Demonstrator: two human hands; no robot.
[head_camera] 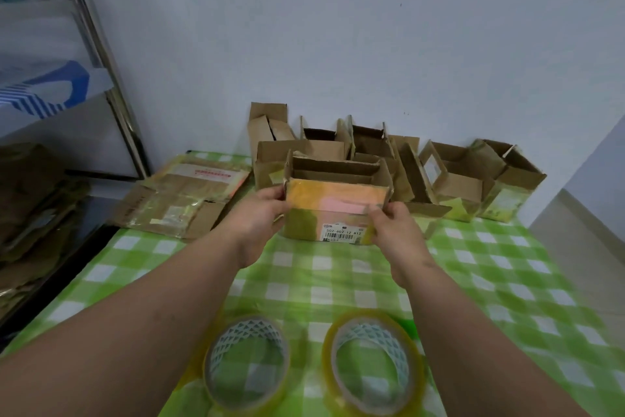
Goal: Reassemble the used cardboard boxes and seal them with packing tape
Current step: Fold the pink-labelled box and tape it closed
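A: Where's the box being worked on?

B: Centre of the frame. The cardboard box (333, 210) stands on the green checked tablecloth (473, 281), top flaps open, with yellowed tape and a pink patch over its near face and a white label (343, 233) low on that face.

A: And the hands?

B: Both are on it. The left hand (258, 213) grips the box's left edge, thumb on the near face, fingers curled round the corner. The right hand (394, 225) pinches the right edge of the near face near the upper corner.

A: Tape?

B: Two rolls of clear packing tape lie flat at the bottom of the frame, between the forearms: the left roll (247, 361) and the right roll (373, 362), side by side, just apart from each other.

A: What's behind the box?

B: A row of open boxes (456, 176) along the wall (338, 27), spreading from upper centre to the right, flaps up. The nearest of them is just behind the held box; whether they touch, I cannot tell.

A: Left side?

B: Flattened cardboard (179, 200) lies on the tablecloth's far left corner, taped and labelled. Beyond it, at the left edge of the frame, a metal rack (111, 78) and more stacked cardboard (30, 200), blurred.
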